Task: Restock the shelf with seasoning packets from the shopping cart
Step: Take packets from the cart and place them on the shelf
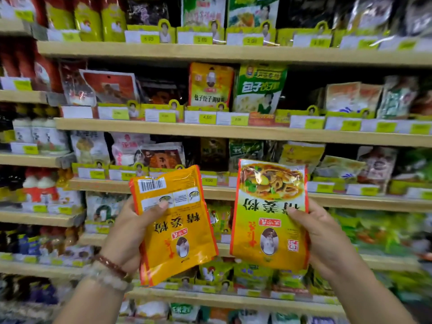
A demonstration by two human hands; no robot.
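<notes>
My left hand (pixel 126 232) grips an orange-yellow seasoning packet (pixel 177 230), held upside down with its barcode side facing me. In my right hand (pixel 325 239) is a second packet (pixel 268 220) of the same kind, also upside down, its front with a food picture showing. Each thumb lies across the front of its packet. Both packets are raised in front of the wooden shelves (pixel 233 132), apart from each other and not touching any shelf. The shopping cart is out of view.
Several wooden shelf boards stacked with seasoning bags run across the whole view. Yellow price tags (pixel 207 119) line their front edges. White and red bottles (pixel 39 136) stand on the separate shelf unit at the left. Similar yellow packets (pixel 301 153) lie on the shelf above my right hand.
</notes>
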